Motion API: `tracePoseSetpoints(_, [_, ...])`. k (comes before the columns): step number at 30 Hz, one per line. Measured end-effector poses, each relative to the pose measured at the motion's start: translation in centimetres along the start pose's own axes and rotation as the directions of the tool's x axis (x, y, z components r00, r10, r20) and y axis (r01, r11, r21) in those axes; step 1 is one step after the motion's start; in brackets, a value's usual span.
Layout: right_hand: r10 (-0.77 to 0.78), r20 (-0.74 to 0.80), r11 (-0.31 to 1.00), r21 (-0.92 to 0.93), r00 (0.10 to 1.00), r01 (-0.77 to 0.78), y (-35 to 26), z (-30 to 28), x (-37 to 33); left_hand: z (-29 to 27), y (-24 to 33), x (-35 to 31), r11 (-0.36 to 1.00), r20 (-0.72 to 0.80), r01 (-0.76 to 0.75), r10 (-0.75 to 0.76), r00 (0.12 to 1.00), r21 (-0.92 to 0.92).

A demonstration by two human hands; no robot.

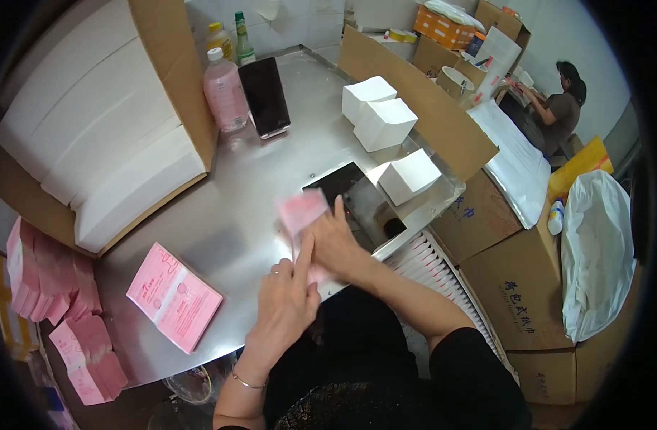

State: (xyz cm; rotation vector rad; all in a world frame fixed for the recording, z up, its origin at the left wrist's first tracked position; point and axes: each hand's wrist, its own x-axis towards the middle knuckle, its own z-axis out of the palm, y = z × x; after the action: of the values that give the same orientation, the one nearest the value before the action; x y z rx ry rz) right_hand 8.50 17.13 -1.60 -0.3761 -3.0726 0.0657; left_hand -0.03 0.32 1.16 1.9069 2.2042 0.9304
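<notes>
In front of me at the table's near edge, my left hand (287, 297) and my right hand (337, 247) come together on a pink paper packet (303, 210), which is smeared by motion. The right hand lies over the packet with its index finger raised. The left hand, with a ring on one finger, presses its index finger against it beside the right hand. More pink shows between the two hands. To the left lies a neat stack of pink printed wrappers (174, 297). White blocks of folded paper tissue (386, 123) stand beyond the right hand.
A dark rectangular opening (361, 204) is set in the metal table (250, 208). An open carton (167, 64) holds white paper stacks. A phone (265, 97) leans by a pink bottle (224, 89). Pink bundles (88, 358) sit at left, cartons (518, 287) at right. Another person (561, 107) sits farther off.
</notes>
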Motion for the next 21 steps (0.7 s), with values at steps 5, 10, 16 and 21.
tracePoseSetpoints(5, [0.549,0.044,0.716,0.490,0.835,-0.497,5.5,1.5,-0.1,-2.6,-0.3,-3.1,0.999,-0.001,-0.026,0.026,1.000,0.043])
tracePoseSetpoints(10, [0.332,-0.381,0.915,0.352,0.863,-0.196,4.7,-1.0,-4.5,-4.1,-2.4,-5.3,0.997,-0.338,0.059,-0.039,0.940,0.049])
tracePoseSetpoints(16, [0.283,-0.752,0.816,-0.138,0.596,-0.561,9.0,-4.6,-6.2,-9.0,-7.5,-10.3,0.763,-0.456,0.540,-0.362,0.813,0.356])
tracePoseSetpoints(21, [0.449,-0.622,0.837,0.042,0.642,-0.545,10.9,-4.0,-5.7,-9.5,-7.4,-9.3,0.840,-0.363,0.448,-0.332,0.871,0.307])
